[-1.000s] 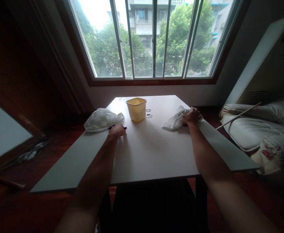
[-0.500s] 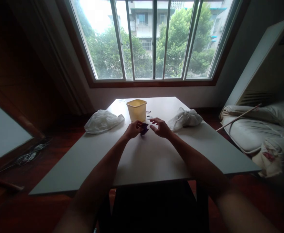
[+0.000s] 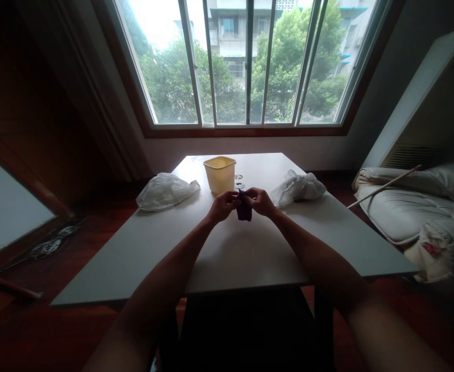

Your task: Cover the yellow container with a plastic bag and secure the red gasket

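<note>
A small dark purple cloth-like piece (image 3: 244, 211) hangs between my hands above the middle of the white table (image 3: 246, 258). My left hand (image 3: 224, 204) pinches its upper left edge, and my right hand (image 3: 261, 200) has its fingers closed on the upper right edge. Just behind my left hand stands a yellow plastic tub (image 3: 219, 175). Small flat ring-shaped items (image 3: 239, 185) lie to the right of the tub, beyond my fingers.
On the left of the table sits a white plastic bag (image 3: 165, 192); another crumpled bag (image 3: 299, 188) lies on the right. Beyond the table's right side are a pale mattress (image 3: 424, 206) and a thin stick (image 3: 385, 187). Cables (image 3: 52, 244) lie on the floor at left.
My right hand has closed on the purple piece, which only my left hand held before. The piece now hangs down, a little further right. The view has shifted slightly.
</note>
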